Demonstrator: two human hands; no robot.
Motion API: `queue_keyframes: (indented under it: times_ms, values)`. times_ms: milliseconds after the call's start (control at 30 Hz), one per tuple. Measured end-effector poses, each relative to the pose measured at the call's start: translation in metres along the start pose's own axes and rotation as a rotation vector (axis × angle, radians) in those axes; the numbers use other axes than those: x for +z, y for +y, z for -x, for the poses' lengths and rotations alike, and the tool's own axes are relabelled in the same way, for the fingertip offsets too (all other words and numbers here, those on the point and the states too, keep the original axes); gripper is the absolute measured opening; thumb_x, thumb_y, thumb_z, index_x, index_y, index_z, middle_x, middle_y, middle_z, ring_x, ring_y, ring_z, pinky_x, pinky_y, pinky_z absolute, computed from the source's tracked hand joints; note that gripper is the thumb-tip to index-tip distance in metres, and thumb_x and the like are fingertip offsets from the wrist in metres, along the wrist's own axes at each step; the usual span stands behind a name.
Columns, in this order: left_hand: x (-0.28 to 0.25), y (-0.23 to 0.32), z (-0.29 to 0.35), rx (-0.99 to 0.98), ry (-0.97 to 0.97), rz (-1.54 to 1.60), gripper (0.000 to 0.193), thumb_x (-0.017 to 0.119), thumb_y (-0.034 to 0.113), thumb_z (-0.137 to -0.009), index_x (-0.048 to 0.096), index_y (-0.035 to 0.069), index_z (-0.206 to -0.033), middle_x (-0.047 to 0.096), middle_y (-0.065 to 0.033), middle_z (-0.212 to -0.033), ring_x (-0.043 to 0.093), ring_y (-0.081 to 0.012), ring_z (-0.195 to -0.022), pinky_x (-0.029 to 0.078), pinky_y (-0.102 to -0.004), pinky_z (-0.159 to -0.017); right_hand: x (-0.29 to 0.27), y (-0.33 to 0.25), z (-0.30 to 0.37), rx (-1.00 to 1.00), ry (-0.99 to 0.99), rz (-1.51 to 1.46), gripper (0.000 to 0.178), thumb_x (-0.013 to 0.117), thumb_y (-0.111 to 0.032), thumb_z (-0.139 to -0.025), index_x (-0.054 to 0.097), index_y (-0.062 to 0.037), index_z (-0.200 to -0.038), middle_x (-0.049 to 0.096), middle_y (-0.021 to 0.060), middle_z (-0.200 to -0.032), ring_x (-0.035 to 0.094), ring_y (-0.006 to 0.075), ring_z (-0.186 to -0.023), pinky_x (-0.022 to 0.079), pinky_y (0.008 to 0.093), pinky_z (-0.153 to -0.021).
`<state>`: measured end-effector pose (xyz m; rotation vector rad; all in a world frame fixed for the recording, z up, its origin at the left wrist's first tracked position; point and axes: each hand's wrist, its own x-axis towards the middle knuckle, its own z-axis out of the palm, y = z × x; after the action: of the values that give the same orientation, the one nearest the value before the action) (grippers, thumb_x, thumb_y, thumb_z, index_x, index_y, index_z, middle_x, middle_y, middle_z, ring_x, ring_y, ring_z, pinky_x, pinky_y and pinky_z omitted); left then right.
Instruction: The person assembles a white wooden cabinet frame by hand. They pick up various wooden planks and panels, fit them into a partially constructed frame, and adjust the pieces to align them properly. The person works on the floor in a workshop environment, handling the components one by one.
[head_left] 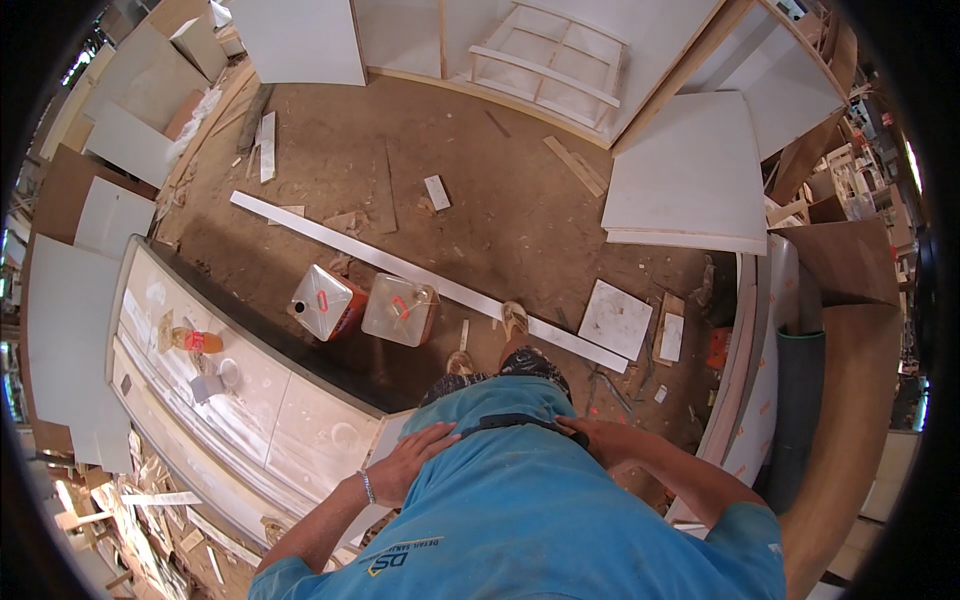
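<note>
My left hand (408, 464) lies flat against the left side of my blue shirt (520, 500) at the waist, fingers stretched out and holding nothing. A silver bracelet (369, 487) circles that wrist. At the right side of my waist rests my right hand (604, 441), next to a dark belt (525, 421); its fingers look extended, though partly hidden. Before my feet, a long white board (390, 262) lies slantwise on the floor. Two square metal cans (325, 303) with red handles stand just left of my feet, one beside the other.
On the left, a pale workbench (290, 410) carries a bottle with orange liquid (203, 342). White cabinet panels (690, 170) stand at the far side and right. A white square board (615, 318) and scraps lie near my right foot; rolled sheets (798, 410) stand at right.
</note>
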<state>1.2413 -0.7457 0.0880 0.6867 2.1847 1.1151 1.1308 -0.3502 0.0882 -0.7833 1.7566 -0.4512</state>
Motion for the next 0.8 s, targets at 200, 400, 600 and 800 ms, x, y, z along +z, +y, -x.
queue_keyframes:
  times_ms: [200, 400, 600, 800]
  values:
    - [-0.004, 0.004, -0.001, 0.001, 0.0, 0.016, 0.104, 0.079, 0.041, -0.078, 0.015, 0.018, -0.157, 0.015, -0.0155, -0.162, 0.017, -0.0372, -0.149, 0.021, -0.0522, -0.119, -0.005, -0.002, 0.002, -0.025, 0.013, -0.008, 0.099, 0.076, -0.036, -0.079, 0.018, -0.0172, -0.158, 0.025, 0.0215, -0.157, 0.042, 0.0387, -0.137, 0.039, 0.0425, -0.113]
    - [-0.002, 0.006, -0.001, -0.007, -0.016, 0.022, 0.105, 0.08, 0.039, -0.076, 0.016, 0.017, -0.157, 0.016, -0.0158, -0.162, 0.018, -0.038, -0.149, 0.022, -0.0527, -0.118, 0.015, 0.014, 0.002, -0.093, 0.081, 0.019, 0.094, 0.077, -0.031, -0.081, 0.023, -0.0188, -0.157, 0.031, 0.0179, -0.156, 0.044, 0.0362, -0.135, 0.039, 0.0397, -0.111]
    - [0.0, 0.008, -0.001, -0.01, -0.034, 0.021, 0.109, 0.082, 0.039, -0.073, 0.016, 0.017, -0.157, 0.017, -0.0159, -0.161, 0.018, -0.0374, -0.149, 0.021, -0.0525, -0.119, 0.01, 0.006, 0.006, -0.052, 0.01, -0.037, 0.093, 0.073, -0.039, -0.081, 0.024, -0.013, -0.156, 0.019, 0.0193, -0.161, 0.039, 0.0379, -0.139, 0.037, 0.0424, -0.114]
    - [0.005, 0.006, 0.001, -0.013, -0.046, 0.003, 0.115, 0.085, 0.042, -0.069, 0.015, 0.018, -0.157, 0.017, -0.0153, -0.161, 0.018, -0.0366, -0.149, 0.021, -0.0529, -0.119, 0.023, 0.007, 0.003, -0.042, 0.022, 0.028, 0.091, 0.073, -0.035, -0.084, 0.023, -0.0155, -0.157, 0.016, 0.0143, -0.163, 0.038, 0.0368, -0.14, 0.035, 0.0409, -0.116]
